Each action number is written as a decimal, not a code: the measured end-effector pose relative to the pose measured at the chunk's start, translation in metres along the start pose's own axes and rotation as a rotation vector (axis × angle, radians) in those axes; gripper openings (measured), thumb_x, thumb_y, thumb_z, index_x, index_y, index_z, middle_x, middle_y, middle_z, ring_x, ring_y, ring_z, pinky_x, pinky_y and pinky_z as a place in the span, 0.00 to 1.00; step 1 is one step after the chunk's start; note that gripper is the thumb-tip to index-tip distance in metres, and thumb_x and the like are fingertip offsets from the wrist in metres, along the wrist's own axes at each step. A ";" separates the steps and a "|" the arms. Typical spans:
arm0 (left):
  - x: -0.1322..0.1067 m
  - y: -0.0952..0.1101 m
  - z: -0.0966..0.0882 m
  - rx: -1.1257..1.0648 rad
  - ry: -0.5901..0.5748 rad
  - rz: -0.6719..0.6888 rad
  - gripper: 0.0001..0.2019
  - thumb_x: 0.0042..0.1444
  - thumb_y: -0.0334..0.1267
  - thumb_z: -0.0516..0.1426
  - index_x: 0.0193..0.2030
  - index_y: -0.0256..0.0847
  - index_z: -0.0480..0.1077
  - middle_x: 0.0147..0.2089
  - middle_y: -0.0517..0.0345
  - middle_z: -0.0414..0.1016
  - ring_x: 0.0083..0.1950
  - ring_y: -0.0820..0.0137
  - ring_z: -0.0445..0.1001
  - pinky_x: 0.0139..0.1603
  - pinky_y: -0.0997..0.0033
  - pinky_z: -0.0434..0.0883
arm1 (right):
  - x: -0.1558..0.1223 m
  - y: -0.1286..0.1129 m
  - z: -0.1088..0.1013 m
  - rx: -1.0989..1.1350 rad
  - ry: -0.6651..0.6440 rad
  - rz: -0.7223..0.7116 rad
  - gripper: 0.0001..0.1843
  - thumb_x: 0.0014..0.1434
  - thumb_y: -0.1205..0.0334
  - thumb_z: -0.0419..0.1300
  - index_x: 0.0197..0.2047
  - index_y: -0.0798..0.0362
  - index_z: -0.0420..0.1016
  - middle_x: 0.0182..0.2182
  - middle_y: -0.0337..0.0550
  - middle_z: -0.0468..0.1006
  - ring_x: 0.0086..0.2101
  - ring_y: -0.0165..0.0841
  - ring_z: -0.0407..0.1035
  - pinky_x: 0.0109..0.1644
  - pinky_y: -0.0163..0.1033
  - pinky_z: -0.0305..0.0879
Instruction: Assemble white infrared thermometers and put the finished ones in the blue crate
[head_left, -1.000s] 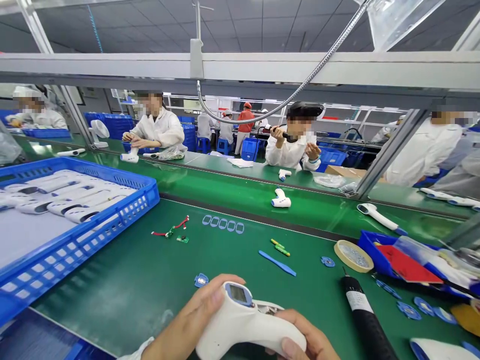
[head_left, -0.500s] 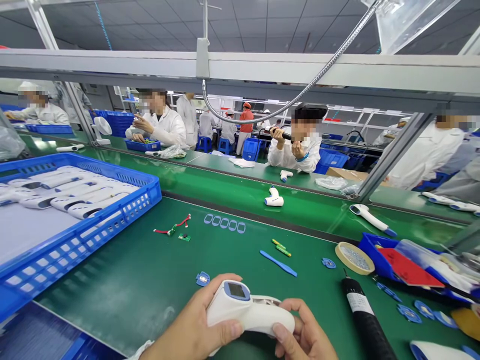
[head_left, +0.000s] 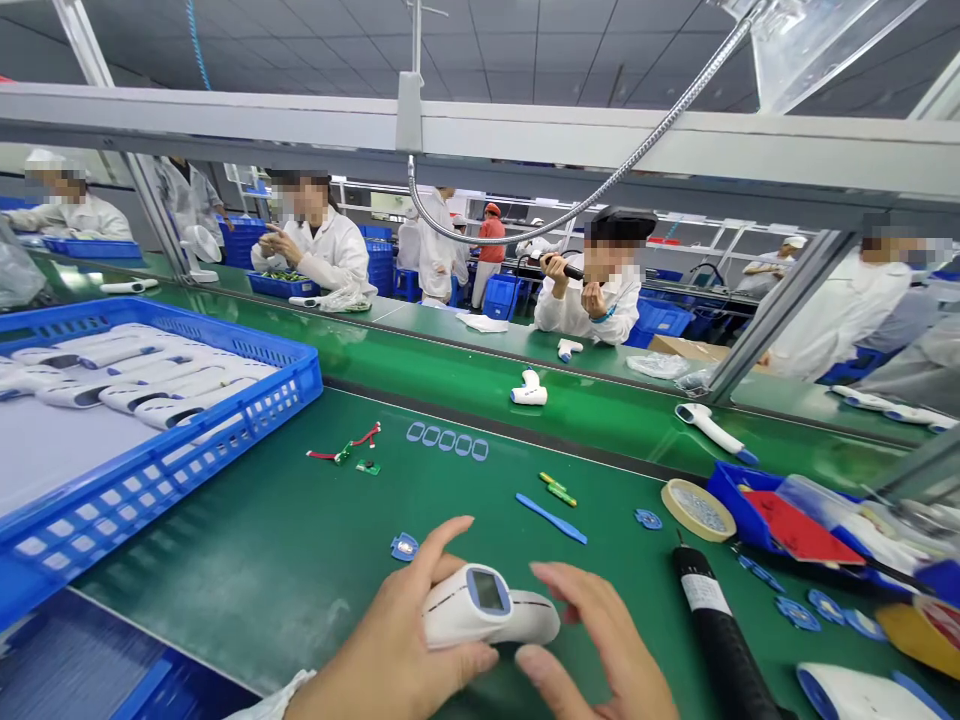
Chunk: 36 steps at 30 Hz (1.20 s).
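The left hand (head_left: 390,640) clamped a smooth white plastic infrared thermometer (head_left: 487,605) — blue-rimmed screen facing up — over a matte green bench mat (head_left: 225,560); the right hand (head_left: 600,640) hovered open just beside it — apart, near a black cylindrical electric screwdriver (head_left: 720,625).

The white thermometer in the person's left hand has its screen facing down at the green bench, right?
Not quite: the screen of the white thermometer faces up toward the head camera, not down. The person's left hand does hold it, above the green bench, as the head view shows.
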<state>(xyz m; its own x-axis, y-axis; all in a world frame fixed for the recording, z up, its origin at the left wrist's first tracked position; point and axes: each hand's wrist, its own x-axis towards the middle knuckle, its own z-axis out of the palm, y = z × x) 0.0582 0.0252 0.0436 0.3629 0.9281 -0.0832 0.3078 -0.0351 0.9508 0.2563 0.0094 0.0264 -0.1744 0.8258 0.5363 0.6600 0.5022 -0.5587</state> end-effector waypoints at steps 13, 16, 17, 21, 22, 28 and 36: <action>-0.001 -0.022 -0.014 0.176 0.031 0.231 0.16 0.57 0.42 0.54 0.52 0.56 0.63 0.51 0.64 0.70 0.51 0.71 0.68 0.51 0.77 0.65 | -0.001 -0.013 0.024 0.825 -0.018 0.473 0.22 0.52 0.44 0.58 0.46 0.47 0.67 0.38 0.42 0.74 0.35 0.33 0.69 0.40 0.33 0.66; 0.002 -0.023 -0.004 0.166 0.083 0.367 0.17 0.59 0.38 0.52 0.54 0.57 0.59 0.51 0.65 0.69 0.50 0.74 0.68 0.49 0.81 0.65 | -0.002 -0.018 0.026 0.865 0.030 0.512 0.21 0.52 0.45 0.59 0.46 0.45 0.67 0.38 0.40 0.73 0.36 0.31 0.68 0.40 0.31 0.64; 0.003 -0.023 0.001 0.161 0.109 0.415 0.17 0.59 0.37 0.52 0.54 0.57 0.59 0.50 0.65 0.69 0.49 0.74 0.69 0.48 0.82 0.66 | -0.001 -0.019 0.028 0.866 0.046 0.516 0.20 0.51 0.45 0.59 0.45 0.44 0.67 0.38 0.39 0.73 0.35 0.30 0.68 0.39 0.30 0.64; 0.008 -0.024 0.017 0.140 0.256 0.546 0.15 0.60 0.35 0.49 0.53 0.54 0.58 0.46 0.62 0.69 0.45 0.75 0.70 0.44 0.83 0.68 | -0.001 -0.022 0.035 0.827 0.158 0.503 0.19 0.52 0.44 0.58 0.44 0.43 0.68 0.38 0.37 0.72 0.34 0.29 0.67 0.36 0.30 0.63; 0.009 -0.025 0.021 0.138 0.295 0.560 0.15 0.60 0.35 0.49 0.53 0.53 0.58 0.45 0.61 0.69 0.44 0.75 0.70 0.44 0.83 0.68 | 0.000 -0.023 0.037 0.815 0.184 0.500 0.18 0.52 0.44 0.58 0.43 0.43 0.68 0.38 0.37 0.72 0.34 0.30 0.67 0.36 0.30 0.63; 0.014 -0.029 0.034 0.090 0.423 0.569 0.13 0.60 0.33 0.48 0.50 0.49 0.59 0.41 0.60 0.68 0.39 0.74 0.69 0.39 0.80 0.69 | 0.007 -0.026 0.042 0.779 0.256 0.517 0.18 0.52 0.45 0.58 0.41 0.47 0.68 0.37 0.40 0.72 0.33 0.32 0.68 0.35 0.32 0.64; 0.000 -0.039 0.028 -0.166 0.377 0.299 0.11 0.59 0.42 0.51 0.47 0.43 0.63 0.36 0.58 0.70 0.33 0.72 0.70 0.35 0.77 0.69 | 0.013 -0.014 0.030 0.753 -0.065 0.425 0.23 0.52 0.50 0.59 0.49 0.50 0.64 0.38 0.44 0.73 0.35 0.34 0.69 0.38 0.35 0.67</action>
<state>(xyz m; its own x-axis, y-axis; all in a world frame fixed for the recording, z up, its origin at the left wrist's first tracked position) 0.0711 0.0161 -0.0016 0.0622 0.9566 0.2845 0.0834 -0.2891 0.9537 0.2227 0.0206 0.0216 -0.0794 0.9834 0.1631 0.0229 0.1653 -0.9860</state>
